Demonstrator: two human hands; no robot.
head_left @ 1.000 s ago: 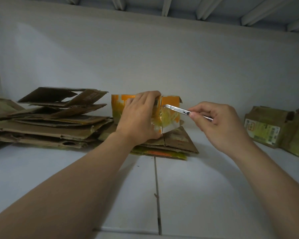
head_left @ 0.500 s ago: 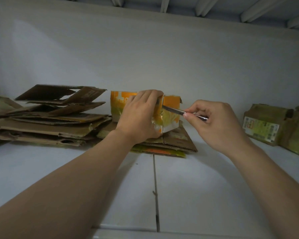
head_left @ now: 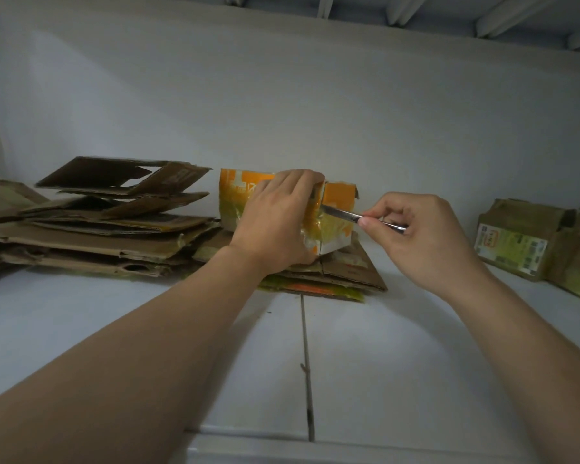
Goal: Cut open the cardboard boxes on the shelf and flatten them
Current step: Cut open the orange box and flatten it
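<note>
An orange and green cardboard box (head_left: 338, 209) stands upright on a few flattened boxes (head_left: 349, 267) at the middle of the white shelf (head_left: 365, 356). My left hand (head_left: 278, 222) grips the box from the front, fingers curled over its top edge. My right hand (head_left: 419, 236) pinches a slim metal blade (head_left: 340, 213) between thumb and fingers. The blade's tip touches the box's front face at a vertical seam, just right of my left fingers.
A tall stack of flattened brown cardboard (head_left: 94, 226) lies at the left of the shelf. At the far right stand uncut brown boxes with a green label (head_left: 523, 242). The white back wall (head_left: 282, 105) rises close behind. A seam runs down the shelf's middle.
The blade has moved left and slightly down, its tip now against the box seam. My right hand followed it closer to the box. My left hand keeps its grip.
</note>
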